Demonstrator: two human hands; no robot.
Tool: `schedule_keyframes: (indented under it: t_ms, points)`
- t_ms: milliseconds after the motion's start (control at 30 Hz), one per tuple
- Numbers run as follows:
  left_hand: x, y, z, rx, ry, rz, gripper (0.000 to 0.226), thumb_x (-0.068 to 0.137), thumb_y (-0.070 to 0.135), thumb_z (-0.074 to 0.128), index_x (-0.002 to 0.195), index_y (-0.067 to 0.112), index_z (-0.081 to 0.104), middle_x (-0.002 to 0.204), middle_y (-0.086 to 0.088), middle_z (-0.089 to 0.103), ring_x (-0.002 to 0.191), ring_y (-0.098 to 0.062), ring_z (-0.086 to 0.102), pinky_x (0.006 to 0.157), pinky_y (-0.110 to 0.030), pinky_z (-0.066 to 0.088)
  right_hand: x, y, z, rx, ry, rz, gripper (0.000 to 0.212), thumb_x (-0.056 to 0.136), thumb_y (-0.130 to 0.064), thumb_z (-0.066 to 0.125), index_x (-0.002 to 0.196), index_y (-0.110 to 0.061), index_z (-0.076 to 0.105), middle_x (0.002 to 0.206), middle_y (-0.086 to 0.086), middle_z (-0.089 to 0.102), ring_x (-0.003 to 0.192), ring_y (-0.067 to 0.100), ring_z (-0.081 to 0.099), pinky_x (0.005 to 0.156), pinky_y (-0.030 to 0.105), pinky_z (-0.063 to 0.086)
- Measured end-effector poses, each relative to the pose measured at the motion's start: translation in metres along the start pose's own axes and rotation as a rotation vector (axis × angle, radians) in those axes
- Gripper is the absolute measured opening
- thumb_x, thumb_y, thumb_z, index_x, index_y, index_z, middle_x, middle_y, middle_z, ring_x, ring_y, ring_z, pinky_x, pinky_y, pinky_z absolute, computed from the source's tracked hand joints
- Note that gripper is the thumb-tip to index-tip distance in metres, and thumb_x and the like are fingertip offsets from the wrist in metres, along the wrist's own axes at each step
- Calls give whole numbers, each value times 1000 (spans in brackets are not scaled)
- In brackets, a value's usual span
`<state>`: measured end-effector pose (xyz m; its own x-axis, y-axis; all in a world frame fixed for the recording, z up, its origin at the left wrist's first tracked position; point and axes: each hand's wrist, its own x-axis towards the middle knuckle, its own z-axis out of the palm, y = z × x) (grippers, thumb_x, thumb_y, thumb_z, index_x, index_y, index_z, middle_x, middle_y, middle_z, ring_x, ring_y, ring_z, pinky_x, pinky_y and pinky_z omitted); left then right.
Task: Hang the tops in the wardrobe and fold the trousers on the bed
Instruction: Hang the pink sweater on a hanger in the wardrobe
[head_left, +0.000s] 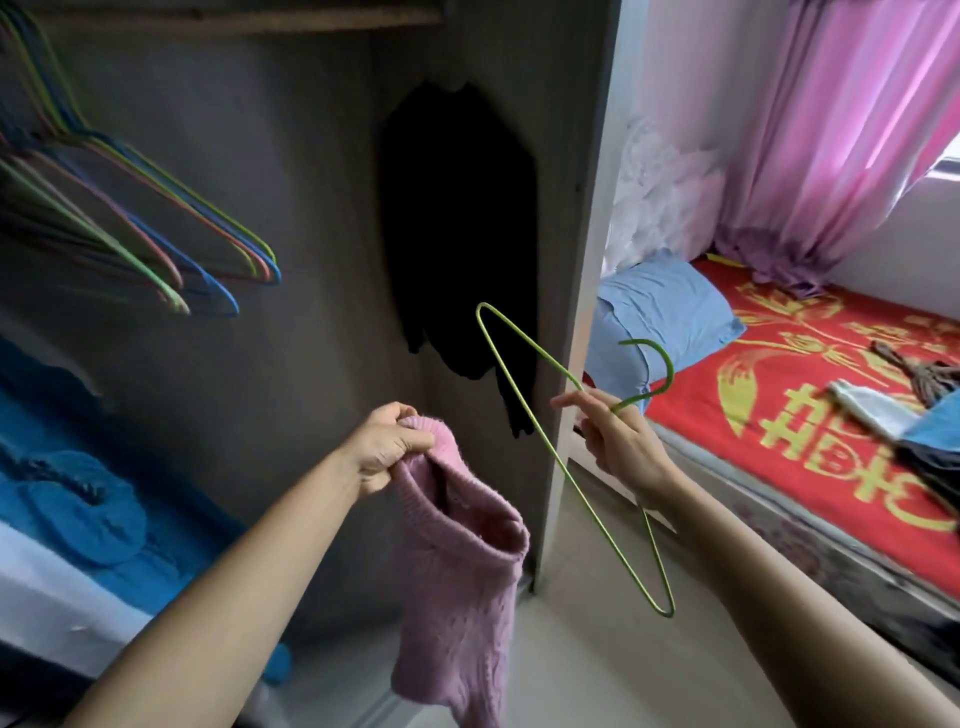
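Observation:
My left hand (387, 447) grips the neck of a pink knitted top (457, 587), which hangs down in front of the open wardrobe (291, 208). My right hand (618, 441) pinches a green wire hanger (524, 400) near its hook, holding it tilted beside the top without touching it. A black garment (457, 228) hangs inside the wardrobe at the right. On the bed (810, 415), at the right, lie several clothes (914, 410) in blue, white and dark colours.
Several empty coloured hangers (156, 218) hang at the wardrobe's upper left. Blue folded fabric (72, 499) fills its lower left. The wardrobe's side panel (587, 260) stands between hanger and bed. A blue pillow (670, 312) and pink curtains (841, 130) are by the bed.

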<state>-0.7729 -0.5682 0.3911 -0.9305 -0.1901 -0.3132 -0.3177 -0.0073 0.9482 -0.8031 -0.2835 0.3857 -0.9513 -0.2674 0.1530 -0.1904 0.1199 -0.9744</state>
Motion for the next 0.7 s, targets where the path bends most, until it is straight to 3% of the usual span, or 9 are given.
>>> schedule_keyframes:
  t_ms: [100, 200, 267, 400, 467, 567, 600, 700]
  points:
    - [14, 3, 20, 80, 97, 55, 36, 80, -22, 54, 90, 12, 50, 72, 2, 42, 55, -1, 47, 47, -13, 40, -5, -12, -31, 103, -132, 50, 35, 107, -28, 43, 103, -10, 73, 56, -3, 23, 45, 8, 21, 39, 15, 20]
    - [28, 2, 36, 147, 348, 150, 29, 81, -11, 62, 98, 11, 56, 85, 1, 55, 79, -12, 54, 72, -21, 47, -7, -16, -57, 43, -278, 79, 35, 106, -26, 45, 98, -12, 75, 63, 3, 18, 48, 11, 20, 40, 15, 22]
    - [33, 5, 44, 142, 421, 218, 22, 85, -7, 62, 95, 13, 61, 87, 1, 61, 87, -16, 58, 78, -23, 47, -6, -18, -70, -59, -368, 73, 35, 105, -25, 46, 95, -16, 78, 60, 1, 21, 47, 9, 24, 41, 14, 24]
    - [32, 14, 54, 301, 425, 336, 26, 81, 2, 57, 90, 15, 77, 91, 8, 75, 90, -10, 68, 79, -23, 54, -1, -19, -83, -259, -452, 32, 33, 105, -25, 47, 95, -21, 79, 52, -9, 32, 45, 5, 34, 46, 10, 30]
    - [26, 21, 61, 373, 415, 400, 28, 80, 5, 58, 93, 19, 79, 93, 11, 76, 93, -8, 69, 83, -25, 54, 6, -20, -79, -371, -451, -11, 32, 105, -27, 48, 96, -23, 78, 49, -17, 46, 50, 0, 46, 57, 10, 35]
    - [19, 31, 74, 461, 362, 501, 26, 82, 5, 60, 96, 17, 80, 96, 9, 76, 94, -8, 69, 85, -24, 54, 17, -19, -62, -423, -409, -65, 29, 103, -37, 51, 99, -27, 78, 65, -21, 65, 66, -1, 58, 69, 22, 42]
    - [17, 33, 76, 468, 368, 523, 26, 83, 5, 61, 97, 17, 79, 95, 10, 76, 93, -7, 69, 84, -23, 54, 20, -19, -56, -399, -397, -71, 30, 103, -39, 50, 98, -28, 78, 66, -17, 67, 67, 0, 60, 67, 19, 44]
    - [9, 43, 79, 430, 407, 559, 26, 83, 5, 63, 96, 19, 79, 89, 17, 74, 90, -1, 68, 82, -20, 54, 25, -11, -40, -374, -365, -41, 39, 104, -34, 46, 78, -39, 74, 55, -31, 58, 61, -15, 56, 60, 5, 39]
